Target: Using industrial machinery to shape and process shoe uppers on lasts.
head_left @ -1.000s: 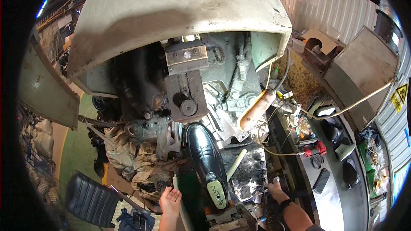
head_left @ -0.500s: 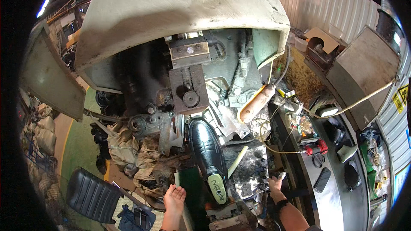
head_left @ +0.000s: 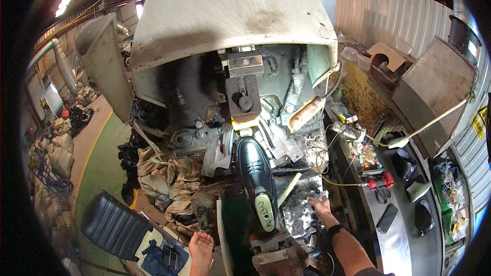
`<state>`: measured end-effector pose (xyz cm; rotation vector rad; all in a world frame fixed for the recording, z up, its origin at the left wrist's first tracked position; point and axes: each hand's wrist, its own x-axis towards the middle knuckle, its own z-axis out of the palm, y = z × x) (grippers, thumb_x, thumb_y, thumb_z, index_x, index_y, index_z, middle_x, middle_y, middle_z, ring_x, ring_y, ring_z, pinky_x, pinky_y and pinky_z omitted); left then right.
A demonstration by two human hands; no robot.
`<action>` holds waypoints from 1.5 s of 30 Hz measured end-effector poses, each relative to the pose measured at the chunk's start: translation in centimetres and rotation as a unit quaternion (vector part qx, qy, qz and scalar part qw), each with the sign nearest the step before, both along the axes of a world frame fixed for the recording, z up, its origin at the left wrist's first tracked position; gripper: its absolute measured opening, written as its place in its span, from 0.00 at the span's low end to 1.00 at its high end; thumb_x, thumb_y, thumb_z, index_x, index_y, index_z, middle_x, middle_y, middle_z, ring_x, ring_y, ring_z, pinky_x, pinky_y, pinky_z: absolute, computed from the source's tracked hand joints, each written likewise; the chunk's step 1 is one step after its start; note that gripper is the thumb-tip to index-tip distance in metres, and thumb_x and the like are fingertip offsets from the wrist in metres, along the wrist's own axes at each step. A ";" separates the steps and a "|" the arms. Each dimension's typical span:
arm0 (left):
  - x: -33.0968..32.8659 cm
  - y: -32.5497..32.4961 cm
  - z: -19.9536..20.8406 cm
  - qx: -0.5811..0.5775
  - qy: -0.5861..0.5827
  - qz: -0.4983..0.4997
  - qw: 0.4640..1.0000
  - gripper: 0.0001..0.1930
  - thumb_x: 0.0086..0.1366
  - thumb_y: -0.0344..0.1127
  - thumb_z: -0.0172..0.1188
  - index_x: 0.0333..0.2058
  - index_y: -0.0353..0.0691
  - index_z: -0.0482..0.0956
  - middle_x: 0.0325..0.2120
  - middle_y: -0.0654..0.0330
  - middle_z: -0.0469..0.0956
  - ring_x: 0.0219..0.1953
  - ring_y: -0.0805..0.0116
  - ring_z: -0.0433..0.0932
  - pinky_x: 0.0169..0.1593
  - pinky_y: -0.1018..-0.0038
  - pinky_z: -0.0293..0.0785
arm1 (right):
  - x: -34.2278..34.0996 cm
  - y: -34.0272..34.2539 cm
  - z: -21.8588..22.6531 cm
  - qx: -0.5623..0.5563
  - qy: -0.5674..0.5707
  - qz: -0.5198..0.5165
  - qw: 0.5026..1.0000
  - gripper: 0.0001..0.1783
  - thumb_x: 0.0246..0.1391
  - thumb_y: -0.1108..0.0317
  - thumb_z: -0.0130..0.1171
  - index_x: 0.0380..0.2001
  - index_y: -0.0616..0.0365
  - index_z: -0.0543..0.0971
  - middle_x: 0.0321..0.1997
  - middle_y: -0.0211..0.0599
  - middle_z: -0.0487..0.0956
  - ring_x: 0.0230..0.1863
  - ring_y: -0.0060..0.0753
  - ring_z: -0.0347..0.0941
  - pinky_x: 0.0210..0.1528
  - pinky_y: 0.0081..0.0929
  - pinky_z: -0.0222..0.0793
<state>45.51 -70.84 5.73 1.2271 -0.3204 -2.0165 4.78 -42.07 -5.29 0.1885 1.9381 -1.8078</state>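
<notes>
Shows, against the previous frame, the right hand brought inward over the edge of a stained metal plate, closer to the shoe, and the view itself turned a little left. Has that shoe mid-scene, just below a dark machine block, toe toward half past eleven, with the pale green last toward half past five. Lies at ten o'clock from the right hand, the nearer one, and at one o'clock from the left hand. Gleams glossy black, upper side up, with dark handwritten marks on the last. Touches neither hand. Keeps the left fingers loosely curled, palm up, around nothing; cannot tell whether the right fingers pinch something small and whitish. Farther out, includes a pale strip at three o'clock, a red tool beyond, and a black chair past eight.
</notes>
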 end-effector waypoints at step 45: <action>-22.4 2.6 10.2 0.012 0.103 -0.197 0.975 0.24 0.71 0.50 0.59 0.49 0.32 0.80 0.44 0.53 0.83 0.41 0.58 0.83 0.47 0.61 0.81 | 9.2 -16.1 20.4 -0.386 -0.150 -0.032 0.910 0.11 0.61 0.72 0.63 0.44 0.64 0.77 0.35 0.41 0.84 0.31 0.33 0.83 0.31 0.32 0.83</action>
